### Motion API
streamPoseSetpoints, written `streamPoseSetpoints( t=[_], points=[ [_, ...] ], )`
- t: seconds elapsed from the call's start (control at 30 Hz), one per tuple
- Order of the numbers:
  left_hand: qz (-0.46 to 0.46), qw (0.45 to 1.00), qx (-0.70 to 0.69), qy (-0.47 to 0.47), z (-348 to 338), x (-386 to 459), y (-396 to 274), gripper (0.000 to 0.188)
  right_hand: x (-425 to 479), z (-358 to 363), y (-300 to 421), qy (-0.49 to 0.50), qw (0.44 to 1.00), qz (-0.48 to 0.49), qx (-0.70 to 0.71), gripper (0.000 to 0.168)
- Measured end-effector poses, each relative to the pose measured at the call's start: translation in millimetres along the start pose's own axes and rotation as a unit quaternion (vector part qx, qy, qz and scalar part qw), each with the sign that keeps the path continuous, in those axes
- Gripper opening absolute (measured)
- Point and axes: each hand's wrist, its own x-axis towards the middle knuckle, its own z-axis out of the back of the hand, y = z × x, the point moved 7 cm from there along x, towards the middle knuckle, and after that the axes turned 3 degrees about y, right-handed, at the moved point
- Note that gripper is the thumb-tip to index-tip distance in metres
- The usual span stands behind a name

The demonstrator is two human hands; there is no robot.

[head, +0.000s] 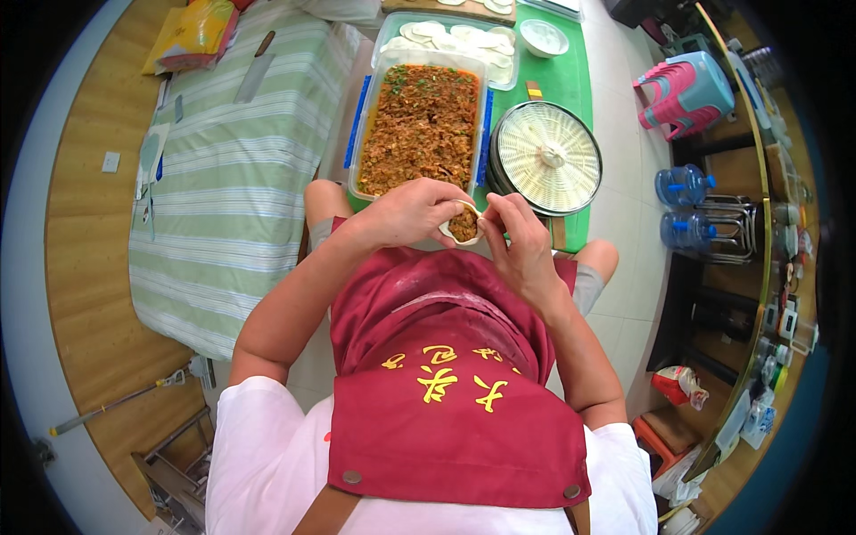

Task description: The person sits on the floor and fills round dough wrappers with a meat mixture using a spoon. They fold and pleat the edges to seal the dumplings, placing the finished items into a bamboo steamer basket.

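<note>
Between my two hands is a round dough wrapper cupped around brown minced filling; its top is still unsealed and the filling shows. My left hand holds it from the left, thumb against the rim. At its right edge my right hand pinches the dough between thumb and fingertips. Just beyond my hands stands a clear plastic tub of reddish-brown minced filling with chopped greens. To its right is a round steamer with a woven lid.
Flat dough wrappers lie in a plastic container behind the tub, near a white bowl. At left, a cleaver rests on a striped cloth. Stacked stools and water jugs stand at right.
</note>
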Motion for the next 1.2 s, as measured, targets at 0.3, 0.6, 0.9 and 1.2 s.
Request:
streamPoseSetpoints(
  t=[0.3,0.6,0.9,1.2],
  points=[
    [-0.017,0.994,0.108,-0.028,-0.7,9.3,-15.7,0.03,3.0,0.8,-8.2,-0.028,0.999,-0.035,-0.003,0.04],
    [-0.064,0.98,0.171,-0.077,-2.3,5.1,-33.3,0.029,2.3,4.5,-5.1,-0.072,0.997,-0.031,-0.013,0.038],
    [0.013,0.945,-0.317,-0.084,-11.0,32.0,37.3,0.045,-11.4,3.4,-43.6,-0.138,0.966,-0.164,0.145,0.031],
    [-0.136,0.887,-0.358,-0.258,-51.9,38.3,51.0,0.028,-13.9,-8.3,-44.0,-0.134,0.984,-0.108,0.045,0.039]
  ],
)
